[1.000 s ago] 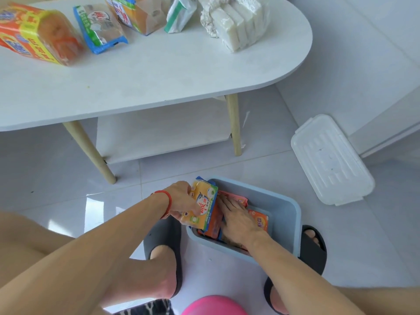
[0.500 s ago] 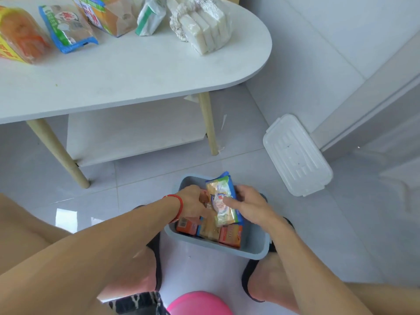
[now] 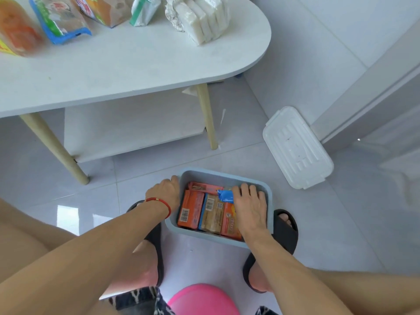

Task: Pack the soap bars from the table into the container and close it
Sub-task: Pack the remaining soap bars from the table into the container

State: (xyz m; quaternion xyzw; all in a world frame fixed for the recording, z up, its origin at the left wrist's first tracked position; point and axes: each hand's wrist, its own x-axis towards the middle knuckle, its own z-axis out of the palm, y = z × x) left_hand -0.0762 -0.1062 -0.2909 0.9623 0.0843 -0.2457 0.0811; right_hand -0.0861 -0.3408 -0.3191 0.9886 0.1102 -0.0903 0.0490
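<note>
Packing is being continued: a blue packet (image 3: 225,196) is being pressed into the container (image 3: 269,201) by the flat right hand (image 3: 248,206); the left hand (image 3: 164,194) is gripping its rim; soap packs (image 3: 200,18) are being left on the surface (image 3: 136,64), the lid (image 3: 296,147) on the floor.

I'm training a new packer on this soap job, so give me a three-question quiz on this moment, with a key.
1. True or false: the white lid is already on the blue container.
2. Which hand presses down on the blue-wrapped pack inside the container?
A. left hand
B. right hand
C. neither
3. Fill in: soap packs not yet packed lie on the white ____.

Key:
1. False; it lies on the floor to the container's right.
2. B; the left hand rests at the container's left rim.
3. table
</note>
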